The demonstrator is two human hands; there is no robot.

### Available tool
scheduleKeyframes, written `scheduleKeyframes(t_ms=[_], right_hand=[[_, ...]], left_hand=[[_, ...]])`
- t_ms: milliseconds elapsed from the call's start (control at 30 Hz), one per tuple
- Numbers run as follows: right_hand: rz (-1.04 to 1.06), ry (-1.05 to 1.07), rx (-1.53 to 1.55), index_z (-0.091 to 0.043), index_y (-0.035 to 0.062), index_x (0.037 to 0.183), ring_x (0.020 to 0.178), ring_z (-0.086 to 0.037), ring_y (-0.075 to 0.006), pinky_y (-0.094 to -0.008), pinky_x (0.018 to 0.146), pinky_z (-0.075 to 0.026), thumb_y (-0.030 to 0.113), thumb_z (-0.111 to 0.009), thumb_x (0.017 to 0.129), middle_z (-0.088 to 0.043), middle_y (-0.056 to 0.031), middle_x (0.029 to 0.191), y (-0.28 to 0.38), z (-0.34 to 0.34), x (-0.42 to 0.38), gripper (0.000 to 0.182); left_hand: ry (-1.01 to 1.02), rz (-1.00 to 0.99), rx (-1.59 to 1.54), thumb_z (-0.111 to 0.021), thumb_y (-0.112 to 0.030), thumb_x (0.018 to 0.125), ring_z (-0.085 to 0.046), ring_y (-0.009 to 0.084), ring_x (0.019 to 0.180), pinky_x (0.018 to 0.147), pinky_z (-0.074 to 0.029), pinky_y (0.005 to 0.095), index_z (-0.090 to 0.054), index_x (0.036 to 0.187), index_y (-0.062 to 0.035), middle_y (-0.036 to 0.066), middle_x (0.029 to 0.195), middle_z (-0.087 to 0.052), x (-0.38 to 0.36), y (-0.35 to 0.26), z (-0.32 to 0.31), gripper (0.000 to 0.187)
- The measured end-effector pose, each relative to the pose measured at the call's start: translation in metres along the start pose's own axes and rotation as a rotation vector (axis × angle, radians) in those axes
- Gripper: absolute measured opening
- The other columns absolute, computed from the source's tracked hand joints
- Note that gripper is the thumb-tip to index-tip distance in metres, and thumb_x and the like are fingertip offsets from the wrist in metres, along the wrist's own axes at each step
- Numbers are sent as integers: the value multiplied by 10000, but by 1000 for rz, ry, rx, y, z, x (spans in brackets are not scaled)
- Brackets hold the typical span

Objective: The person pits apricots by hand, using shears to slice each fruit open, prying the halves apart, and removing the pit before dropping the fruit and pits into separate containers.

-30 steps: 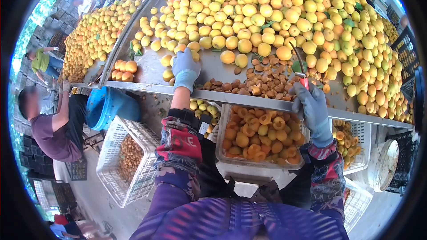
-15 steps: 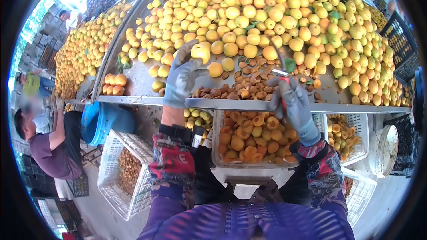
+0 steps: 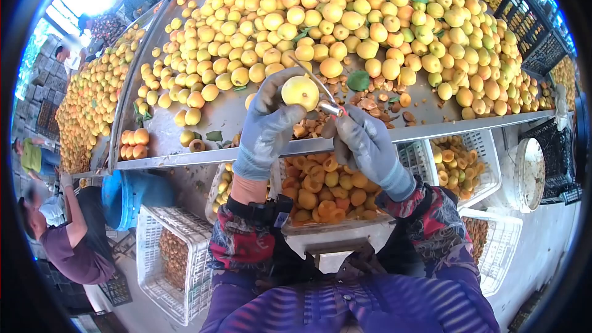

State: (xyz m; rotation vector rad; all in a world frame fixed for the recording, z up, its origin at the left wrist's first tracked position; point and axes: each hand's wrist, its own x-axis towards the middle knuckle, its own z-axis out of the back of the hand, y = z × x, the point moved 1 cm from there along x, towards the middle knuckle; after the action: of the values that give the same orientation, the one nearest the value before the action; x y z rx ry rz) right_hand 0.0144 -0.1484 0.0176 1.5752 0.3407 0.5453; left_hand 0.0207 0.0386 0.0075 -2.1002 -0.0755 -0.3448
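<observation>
In a grey work glove, my left hand (image 3: 269, 117) grips a yellow apricot (image 3: 300, 92) between thumb and fingers, just above the metal table's front edge. My right hand (image 3: 365, 145), gloved the same way, is closed around the handle of a knife (image 3: 316, 80). Its thin curved blade runs up and left, right beside the fruit, and a shiny metal collar sits at the handle. Behind both hands lie brown apricot pits (image 3: 370, 103) and a big heap of whole apricots (image 3: 345, 21). Below them stands a crate of halved apricots (image 3: 320, 194).
The metal table edge (image 3: 209, 156) crosses in front of me. A white crate of pits (image 3: 191, 240) and a blue bucket (image 3: 120, 200) stand at left. More crates (image 3: 481, 176) and a white bucket (image 3: 531, 176) are at right. A person (image 3: 71, 240) works at the far left.
My left hand, with an apricot, has come in close to the knife. My right hand has moved left, bringing the blade beside the fruit. The view has shifted slightly.
</observation>
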Motion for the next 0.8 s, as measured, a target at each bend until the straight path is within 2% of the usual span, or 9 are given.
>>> scheduleKeyframes(t_ms=[100, 167, 400, 467, 600, 667, 700, 767, 800], right_hand=[[26, -14, 100, -578, 42, 952, 431, -421, -39, -189, 419, -305, 416, -421, 989, -505, 15, 536, 10, 1, 4, 407], [49, -12, 108, -534, 22, 830, 500, -446, -37, -214, 455, -354, 279, -478, 990, -451, 30, 597, 9, 1, 6, 307], [80, -70, 29, -540, 29, 853, 507, -405, -26, -213, 458, -333, 287, -483, 989, -445, 46, 597, -7, -2, 9, 298], [-39, -78, 146, -538, 26, 872, 503, -386, -28, -211, 459, -324, 294, -481, 990, -444, 50, 595, -9, -5, 10, 299], [-47, -44, 114, -551, 24, 909, 501, -396, -29, -206, 457, -330, 321, -476, 990, -470, 43, 607, -17, -9, 10, 316], [-49, -147, 194, -566, 41, 824, 404, -374, -19, -186, 378, -270, 327, -416, 1009, -483, 43, 563, -20, -14, 13, 373], [-45, -143, 195, -566, 41, 824, 404, -374, -19, -186, 378, -270, 327, -416, 1009, -483, 43, 563, -22, -12, 14, 373], [-94, -21, 307, -573, 21, 954, 513, -435, -22, -192, 456, -347, 351, -466, 990, -539, 26, 675, -27, -5, 14, 349], [-90, -14, 311, -573, 21, 954, 513, -435, -22, -192, 456, -347, 351, -466, 990, -539, 26, 675, -29, -4, 15, 349]], left_hand=[[-38, 28, 51, -667, -65, 791, -593, 177, 976, 865, -485, 293, -471, 1241, 17, 104, 1103, -600, 1, 4, -10, 497], [56, 31, 9, -662, -59, 795, -583, 169, 944, 835, -484, 280, -474, 1212, 0, 92, 1060, -597, 2, 1, -18, 461], [32, 8, 130, -646, -104, 830, -540, 134, 955, 831, -461, 268, -466, 1198, -3, 57, 1048, -554, -3, 0, -22, 422], [-8, -26, 286, -624, -111, 853, -527, 118, 948, 820, -460, 257, -464, 1199, -12, 44, 1059, -538, -4, 1, -22, 393], [13, 65, 162, -637, -121, 858, -515, 99, 930, 795, -456, 239, -464, 1202, -27, 30, 1054, -534, -9, 1, -21, 395], [-8, 69, 182, -640, -119, 857, -514, 97, 924, 787, -457, 236, -462, 1204, -28, 29, 1053, -533, -8, 7, -15, 401], [-19, 75, 202, -643, -117, 855, -514, 95, 919, 779, -457, 234, -460, 1207, -29, 28, 1052, -532, -7, 10, -13, 406], [-3, 93, 167, -629, -87, 860, -514, 97, 917, 775, -460, 232, -453, 1214, -29, 29, 1054, -529, -7, 11, -14, 399], [-25, 107, 130, -623, -74, 862, -515, 99, 917, 774, -462, 232, -449, 1218, -29, 29, 1057, -526, -7, 12, -15, 399]])
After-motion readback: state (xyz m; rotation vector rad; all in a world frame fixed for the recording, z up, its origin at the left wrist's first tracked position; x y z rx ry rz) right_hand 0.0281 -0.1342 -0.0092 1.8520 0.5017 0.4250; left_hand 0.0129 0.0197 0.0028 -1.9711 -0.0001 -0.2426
